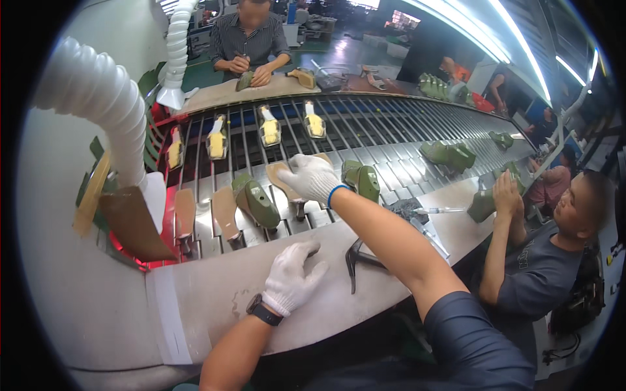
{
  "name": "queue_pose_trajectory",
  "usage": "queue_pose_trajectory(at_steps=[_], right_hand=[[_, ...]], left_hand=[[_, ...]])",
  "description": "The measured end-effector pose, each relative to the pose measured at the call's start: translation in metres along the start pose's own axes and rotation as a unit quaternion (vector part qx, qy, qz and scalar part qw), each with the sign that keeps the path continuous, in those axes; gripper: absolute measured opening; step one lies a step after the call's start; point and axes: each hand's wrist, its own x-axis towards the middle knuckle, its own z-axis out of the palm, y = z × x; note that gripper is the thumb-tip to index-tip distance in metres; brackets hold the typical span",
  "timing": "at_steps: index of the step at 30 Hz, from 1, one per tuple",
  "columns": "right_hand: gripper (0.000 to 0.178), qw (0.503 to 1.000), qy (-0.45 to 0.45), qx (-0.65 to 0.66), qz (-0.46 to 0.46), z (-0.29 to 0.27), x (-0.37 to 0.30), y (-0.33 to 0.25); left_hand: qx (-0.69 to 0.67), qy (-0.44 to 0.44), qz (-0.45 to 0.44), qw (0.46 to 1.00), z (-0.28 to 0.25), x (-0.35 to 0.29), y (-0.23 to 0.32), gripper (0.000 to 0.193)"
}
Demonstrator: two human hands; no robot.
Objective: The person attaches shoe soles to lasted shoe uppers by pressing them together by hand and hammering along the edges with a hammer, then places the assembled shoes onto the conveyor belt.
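Note:
My right hand (314, 177), in a white knitted glove with a blue cuff, reaches over the conveyor. Its thumb and fingers close on the edge of a tan shoe sole (279, 174) with a dark heel; the glove hides part of it. A green shoe (255, 201) lies to its left, and another green shoe (360, 180) to its right. Two more tan heeled soles, one at the far left (184, 212) and one nearer (225, 214), rest on the slats. My left hand (295, 277), also gloved, hovers at the metal ledge with thumb and fingers apart, holding nothing.
Yellow-and-white shoe parts (270, 127) sit in a row on the conveyor rods (378, 114). White hoses (98, 91) hang at left beside a brown board (135, 221). A black hooked tool (353, 264) lies on the ledge (215, 293). Co-workers handle green shoes at right and across.

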Motion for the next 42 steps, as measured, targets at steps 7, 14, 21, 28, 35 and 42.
queue_pose_trajectory(at_steps=[7, 14, 21, 28, 35, 42], right_hand=[[0.050, 0.945, -0.074, -0.292, 0.129, 0.036, 0.068, 0.129], [0.046, 0.977, 0.103, -0.034, 0.183, 0.004, 0.130, 0.115], [0.057, 0.973, 0.160, -0.122, 0.112, -0.047, 0.225, 0.127], [0.096, 0.964, 0.035, -0.195, 0.178, 0.009, 0.317, 0.152], [0.072, 0.952, 0.101, -0.211, 0.198, -0.012, 0.292, 0.127], [0.070, 0.988, 0.073, -0.069, 0.118, -0.094, 0.106, 0.029]], left_hand=[[-0.004, -0.042, 0.073, 0.996, 0.001, 0.010, -0.009, 0.041], [0.002, -0.056, 0.030, 0.998, -0.013, 0.007, -0.013, 0.042], [0.016, -0.073, 0.021, 0.997, -0.021, 0.016, -0.015, 0.045], [0.009, -0.080, 0.056, 0.995, 0.005, -0.018, -0.049, 0.037], [-0.002, -0.079, 0.035, 0.996, -0.016, 0.005, -0.031, 0.039], [0.032, 0.043, 0.057, 0.997, -0.017, -0.004, -0.023, 0.057]])
